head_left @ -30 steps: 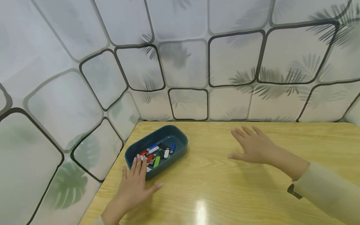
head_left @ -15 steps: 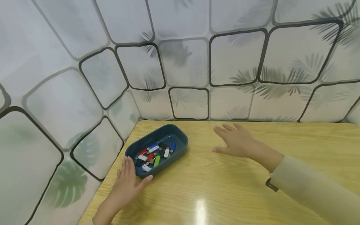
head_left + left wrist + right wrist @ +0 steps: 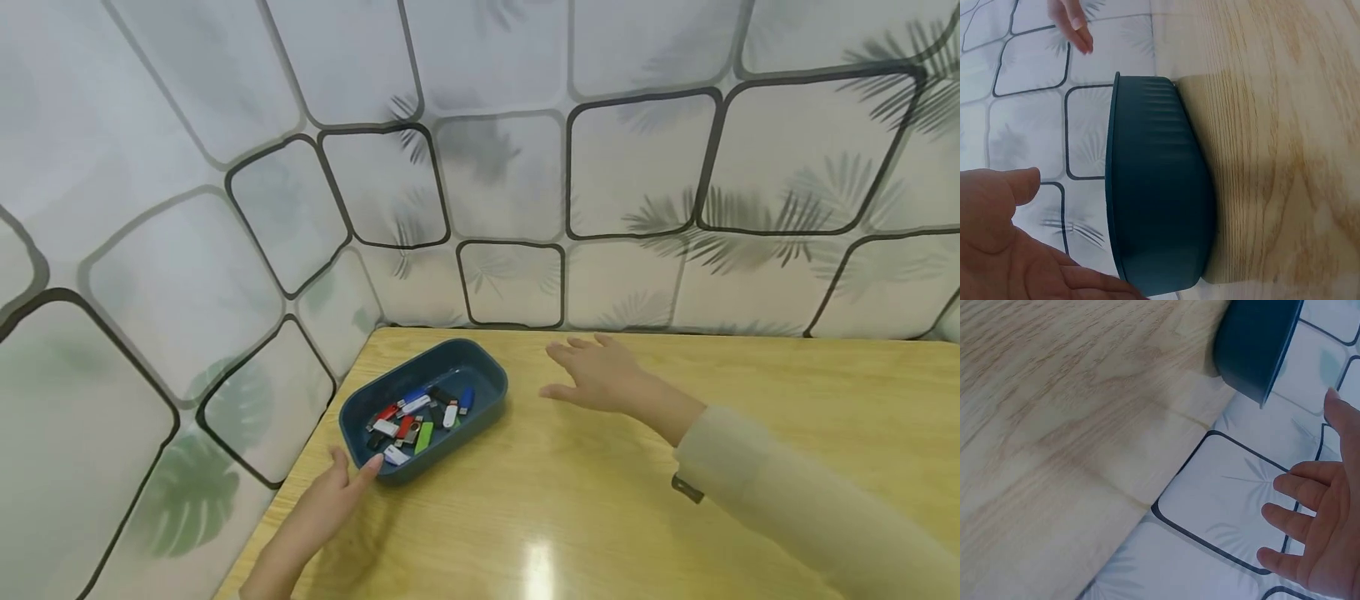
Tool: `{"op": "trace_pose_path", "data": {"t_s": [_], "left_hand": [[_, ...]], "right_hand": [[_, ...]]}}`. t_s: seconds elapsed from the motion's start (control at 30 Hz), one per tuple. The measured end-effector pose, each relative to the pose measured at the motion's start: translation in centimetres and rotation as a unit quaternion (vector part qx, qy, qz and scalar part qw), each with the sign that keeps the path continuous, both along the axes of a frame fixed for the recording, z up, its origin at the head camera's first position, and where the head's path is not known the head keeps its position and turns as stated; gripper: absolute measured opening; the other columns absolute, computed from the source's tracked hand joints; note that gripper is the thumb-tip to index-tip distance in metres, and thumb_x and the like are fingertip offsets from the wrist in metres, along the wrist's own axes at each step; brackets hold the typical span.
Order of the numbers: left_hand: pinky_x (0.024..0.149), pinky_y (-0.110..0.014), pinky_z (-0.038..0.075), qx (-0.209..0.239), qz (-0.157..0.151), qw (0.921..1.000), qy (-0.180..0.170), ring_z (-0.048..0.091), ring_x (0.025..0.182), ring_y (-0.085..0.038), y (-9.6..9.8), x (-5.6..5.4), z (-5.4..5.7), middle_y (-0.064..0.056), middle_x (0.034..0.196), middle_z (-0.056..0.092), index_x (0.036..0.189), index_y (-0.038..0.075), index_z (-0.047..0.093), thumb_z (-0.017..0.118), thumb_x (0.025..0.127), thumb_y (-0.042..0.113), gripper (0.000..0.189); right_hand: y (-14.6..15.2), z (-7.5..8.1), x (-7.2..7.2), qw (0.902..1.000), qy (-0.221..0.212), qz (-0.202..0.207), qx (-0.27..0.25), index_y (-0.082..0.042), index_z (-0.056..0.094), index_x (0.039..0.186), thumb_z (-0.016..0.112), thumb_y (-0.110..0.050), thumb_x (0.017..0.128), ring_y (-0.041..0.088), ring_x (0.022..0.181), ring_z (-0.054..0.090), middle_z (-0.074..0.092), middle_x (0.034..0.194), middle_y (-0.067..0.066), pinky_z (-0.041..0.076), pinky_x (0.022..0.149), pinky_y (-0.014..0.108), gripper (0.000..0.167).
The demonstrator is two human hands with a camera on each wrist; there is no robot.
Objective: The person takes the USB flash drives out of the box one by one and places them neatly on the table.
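Observation:
A dark blue oblong plastic bin [image 3: 459, 443] stands on the table's left side. Several USB sticks lie loose in it, among them a green one [image 3: 423, 437], a blue one [image 3: 467, 400] and a white one [image 3: 450, 415]. My left hand [image 3: 324, 507] is at the bin's near left end, thumb by the rim and fingers largely hidden behind its outer side. In the left wrist view the straight fingers [image 3: 1094, 281] reach right up to the bin's edge. To the right of the bin, my right hand [image 3: 600, 377] hovers over the table with spread fingers, holding nothing.
The light wooden table [image 3: 585, 508] extends to the right and toward me. Patterned white cloth walls [image 3: 510, 183] rise along its back and left edges. A small dark tab [image 3: 687, 488] hangs at my right sleeve.
My left hand has drawn back from over the USB sticks to the bin's near left end. My right hand has moved left, toward the bin.

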State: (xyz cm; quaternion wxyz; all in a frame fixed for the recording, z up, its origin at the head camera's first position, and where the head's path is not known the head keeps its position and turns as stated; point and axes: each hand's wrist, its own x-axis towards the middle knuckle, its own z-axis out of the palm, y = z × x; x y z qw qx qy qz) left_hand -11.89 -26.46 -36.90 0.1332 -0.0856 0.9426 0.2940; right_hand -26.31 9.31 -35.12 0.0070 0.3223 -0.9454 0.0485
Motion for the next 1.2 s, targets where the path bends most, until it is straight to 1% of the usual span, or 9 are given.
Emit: {"op": "trace_pose_path", "data": {"t_s": [0.13,0.23,0.37,0.57,0.67,0.73,0.83,0.9,1.2], "left_hand": [[0.102,-0.063,0.035,0.011,0.003,0.9998,0.015,0.034,0.128,-0.051,-0.2,-0.5,-0.2,-0.038,0.138,0.034,0.135,-0.023,0.025,0.029,0.097,0.058,0.090],[0.074,-0.043,0.054,0.051,0.022,0.9982,0.024,0.062,0.085,-0.039,-0.5,-0.8,-0.2,-0.026,0.090,0.064,0.103,-0.009,0.061,0.033,0.099,0.051,0.067],[0.045,-0.022,0.024,0.103,0.046,0.9935,0.017,0.024,0.048,-0.011,-0.7,-1.2,-0.6,0.003,0.052,0.028,0.060,0.010,0.041,0.041,0.100,0.040,0.050],[0.044,-0.016,0.022,0.171,-0.013,0.9850,-0.016,0.022,0.045,-0.007,-1.4,-1.7,-1.8,0.005,0.049,0.027,0.056,0.013,0.033,0.041,0.102,0.022,0.047],[0.046,-0.018,0.042,0.187,-0.005,0.9822,-0.019,0.043,0.049,-0.008,-1.7,-1.9,-2.0,-0.003,0.053,0.049,0.061,-0.002,0.050,0.041,0.101,0.019,0.046],[0.056,-0.027,0.056,0.186,0.018,0.9824,-0.014,0.062,0.061,-0.018,-1.6,-2.0,-2.1,-0.017,0.067,0.064,0.080,-0.016,0.059,0.040,0.101,0.019,0.045],[0.071,-0.042,0.060,0.186,0.051,0.9812,-0.006,0.069,0.085,-0.034,-1.4,-2.2,-2.3,-0.032,0.095,0.067,0.108,-0.026,0.054,0.038,0.101,0.018,0.047],[0.072,-0.043,0.059,0.187,0.059,0.9806,-0.007,0.069,0.087,-0.037,-1.3,-2.4,-2.5,-0.033,0.097,0.066,0.110,-0.026,0.052,0.037,0.102,0.018,0.047],[0.063,-0.037,0.060,0.149,0.066,0.9862,0.031,0.070,0.074,-0.031,-1.9,-3.0,-2.1,-0.027,0.084,0.069,0.092,-0.020,0.062,0.048,0.097,0.012,0.035]], "right_hand": [[-1.3,-0.8,-0.8,0.9997,-0.016,0.000,-0.017,-0.009,0.044,0.140,0.043,-0.060,0.092,0.033,0.129,0.046,0.050,0.140,0.010,0.033,0.107,0.059,0.071],[-2.3,-1.0,-1.3,0.9973,-0.064,-0.019,-0.030,-0.012,0.045,0.140,0.043,-0.058,0.094,0.034,0.125,0.050,0.051,0.139,0.010,0.050,0.090,0.049,0.065],[-3.4,-1.0,-2.1,0.9894,-0.131,-0.034,-0.054,-0.013,0.050,0.137,0.043,-0.051,0.096,0.036,0.124,0.050,0.054,0.136,0.010,0.049,0.089,0.050,0.057],[-4.8,-1.3,-3.1,0.9755,-0.192,-0.049,-0.096,-0.015,0.061,0.127,0.046,-0.049,0.096,0.033,0.129,0.046,0.059,0.131,0.004,0.006,0.109,0.070,0.049],[-5.6,-1.2,-3.6,0.9773,-0.182,-0.055,-0.092,-0.016,0.070,0.111,0.045,-0.053,0.095,0.025,0.107,0.061,0.070,0.109,0.001,0.027,0.107,0.062,0.048],[-6.2,-1.0,-3.9,0.9790,-0.173,-0.058,-0.090,-0.011,0.071,0.084,0.048,-0.053,0.094,0.015,0.073,0.059,0.066,0.077,-0.003,0.048,0.083,0.041,0.049],[-7.0,-0.7,-4.3,0.9788,-0.172,-0.065,-0.091,-0.013,0.046,0.056,0.052,-0.046,0.094,0.009,0.048,0.028,0.036,0.051,-0.006,0.028,0.048,0.023,0.051],[-7.6,-0.9,-4.3,0.9751,-0.185,-0.069,-0.100,-0.015,0.037,0.054,0.056,-0.039,0.094,0.007,0.047,0.023,0.029,0.050,-0.006,0.021,0.044,0.021,0.050],[-9.5,-2.2,-3.8,0.9636,-0.198,-0.111,-0.141,0.001,0.065,0.072,0.068,-0.013,0.087,0.015,0.053,0.062,0.067,0.063,0.008,0.050,0.049,0.022,0.021]]}}
